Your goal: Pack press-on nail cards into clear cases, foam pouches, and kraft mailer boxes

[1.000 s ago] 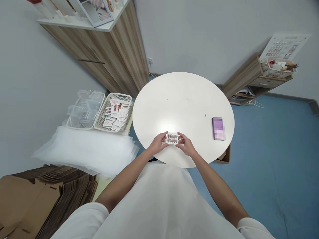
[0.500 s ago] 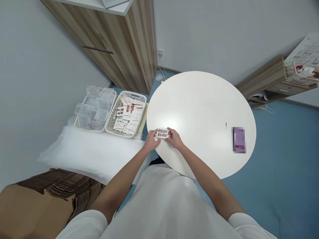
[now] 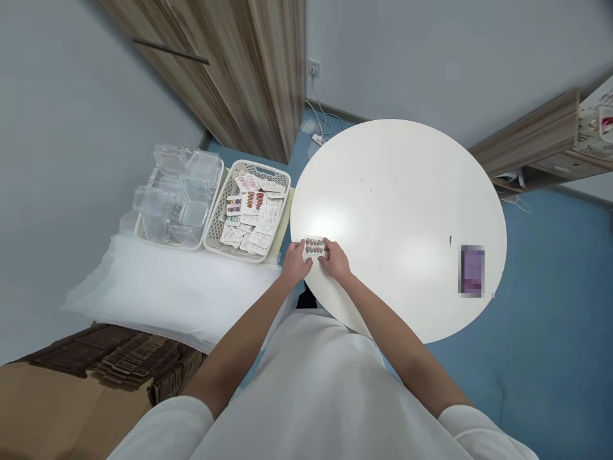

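Note:
A small white card of coloured press-on nails [image 3: 314, 246] is held over the left near edge of the round white table [image 3: 397, 211]. My left hand [image 3: 295, 266] pinches its left end and my right hand [image 3: 336, 261] grips its right end, fingers curled round it. Just left of the hands stands a white perforated basket [image 3: 219, 211] filled with several similar nail cards and paper slips.
A second basket of clear plastic boxes [image 3: 178, 198] stands beside the first. Stacked clear sheets [image 3: 172, 294] lie below them, flat cardboard [image 3: 76, 383] nearer me. A purple object [image 3: 472, 271] lies at the table's right edge. A wooden cabinet [image 3: 249, 70] stands behind.
Both hands carried the nail card leftward, from the table's near middle to its left edge beside the card basket. The view turned left and down.

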### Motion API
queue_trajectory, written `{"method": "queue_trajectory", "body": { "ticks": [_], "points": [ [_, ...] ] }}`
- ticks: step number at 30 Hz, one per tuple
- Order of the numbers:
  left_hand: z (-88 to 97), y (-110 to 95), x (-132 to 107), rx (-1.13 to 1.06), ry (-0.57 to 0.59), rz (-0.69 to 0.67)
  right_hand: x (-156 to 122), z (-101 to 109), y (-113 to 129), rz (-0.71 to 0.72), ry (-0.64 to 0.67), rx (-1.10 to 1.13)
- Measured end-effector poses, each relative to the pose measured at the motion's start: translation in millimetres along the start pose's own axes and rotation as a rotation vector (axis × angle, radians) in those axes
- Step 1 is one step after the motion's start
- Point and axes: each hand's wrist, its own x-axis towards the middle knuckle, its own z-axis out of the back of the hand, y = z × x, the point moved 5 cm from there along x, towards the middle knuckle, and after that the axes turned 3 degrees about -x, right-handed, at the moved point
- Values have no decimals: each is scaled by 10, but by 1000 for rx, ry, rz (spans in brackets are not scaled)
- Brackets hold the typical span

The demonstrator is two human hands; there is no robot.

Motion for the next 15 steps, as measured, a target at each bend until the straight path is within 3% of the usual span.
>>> {"method": "queue_trajectory", "body": {
  "ticks": [8, 15],
  "points": [
    [5, 46, -113, -229, 33, 46, -320, -26, -44, -169, -105, 487],
    [-3, 66, -103, -215, 30, 8, -329, -76, 66, -218, -94, 652]
  ]
}}
